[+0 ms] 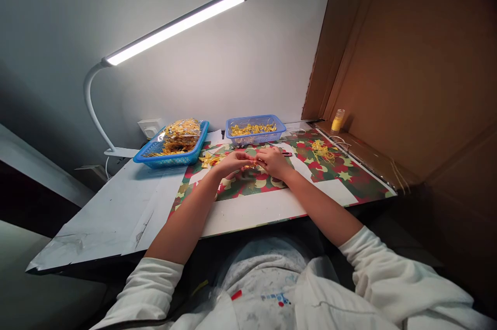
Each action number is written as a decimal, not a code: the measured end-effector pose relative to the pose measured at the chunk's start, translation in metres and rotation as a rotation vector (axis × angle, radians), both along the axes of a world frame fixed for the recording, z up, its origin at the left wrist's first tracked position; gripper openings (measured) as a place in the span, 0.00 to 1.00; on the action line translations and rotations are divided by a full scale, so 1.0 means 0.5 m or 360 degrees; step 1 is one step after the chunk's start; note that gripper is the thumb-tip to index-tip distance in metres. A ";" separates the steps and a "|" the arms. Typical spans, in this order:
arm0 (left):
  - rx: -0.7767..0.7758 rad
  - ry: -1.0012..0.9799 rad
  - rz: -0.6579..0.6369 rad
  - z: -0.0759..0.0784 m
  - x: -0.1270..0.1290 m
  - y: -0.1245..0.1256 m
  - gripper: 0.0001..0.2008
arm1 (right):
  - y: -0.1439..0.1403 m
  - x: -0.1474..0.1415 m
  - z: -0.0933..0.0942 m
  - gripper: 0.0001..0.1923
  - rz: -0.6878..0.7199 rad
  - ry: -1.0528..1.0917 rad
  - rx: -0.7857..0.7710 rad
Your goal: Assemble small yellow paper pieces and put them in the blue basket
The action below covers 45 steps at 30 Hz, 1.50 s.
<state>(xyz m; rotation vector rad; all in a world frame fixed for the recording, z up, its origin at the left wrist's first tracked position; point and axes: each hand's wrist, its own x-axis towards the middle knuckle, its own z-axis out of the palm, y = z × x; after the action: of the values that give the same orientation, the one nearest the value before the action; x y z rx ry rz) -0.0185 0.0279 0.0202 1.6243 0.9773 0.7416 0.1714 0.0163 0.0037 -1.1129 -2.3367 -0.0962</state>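
My left hand (232, 162) and my right hand (272, 161) meet over the middle of a red and green star-patterned sheet (349, 177) on the white table (116, 211). Between their fingertips they pinch a small yellow piece (251, 165); its shape is too small to make out. A loose pile of yellow pieces (208, 159) lies just left of my left hand. A tangle of yellow pieces and thin strings (321, 149) sits to the right of my right hand.
A blue basket (173, 160) with bagged yellow pieces stands at the back left, a second blue basket (254, 138) at the back middle. A small yellow bottle (337, 120) stands by the brown cardboard wall (407, 71). A lit desk lamp (174, 24) arches overhead.
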 end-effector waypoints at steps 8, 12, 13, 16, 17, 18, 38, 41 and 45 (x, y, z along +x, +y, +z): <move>-0.0266 -0.0412 0.0117 -0.022 0.016 0.007 0.15 | -0.006 -0.008 0.004 0.08 -0.0200 0.0550 0.0014; -0.0275 -0.0717 0.0419 -0.025 0.032 0.006 0.17 | -0.010 -0.009 0.009 0.10 -0.0284 0.0806 0.0037; -0.0260 -0.0792 0.0472 -0.025 0.034 0.006 0.18 | -0.011 -0.010 0.008 0.10 -0.0277 0.0825 0.0034; -0.0198 -0.0950 0.0547 -0.027 0.041 0.007 0.20 | -0.015 -0.015 0.004 0.08 -0.0184 0.0777 0.0018; -0.0171 -0.0982 0.0562 -0.029 0.043 0.007 0.21 | -0.017 -0.018 0.002 0.08 -0.0152 0.0754 0.0012; -0.0141 -0.1003 0.0576 -0.031 0.045 0.008 0.21 | -0.020 -0.022 0.000 0.08 -0.0130 0.0741 0.0006; 0.0541 -0.0635 0.0410 -0.051 0.060 0.007 0.19 | -0.023 -0.055 -0.015 0.12 -0.0196 0.1446 -0.0591; 0.0733 -0.0534 0.0420 -0.056 0.057 0.009 0.17 | -0.018 -0.061 -0.015 0.12 -0.0186 0.1740 -0.0894; 0.1038 -0.0312 0.0419 -0.057 0.054 0.006 0.12 | -0.016 -0.062 -0.009 0.11 -0.0175 0.1988 -0.1251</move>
<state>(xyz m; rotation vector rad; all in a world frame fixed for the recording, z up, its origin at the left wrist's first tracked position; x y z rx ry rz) 0.0084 0.0307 -0.0084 1.9356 0.8602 1.4869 0.1404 0.0084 -0.0011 -1.1071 -1.1342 1.2003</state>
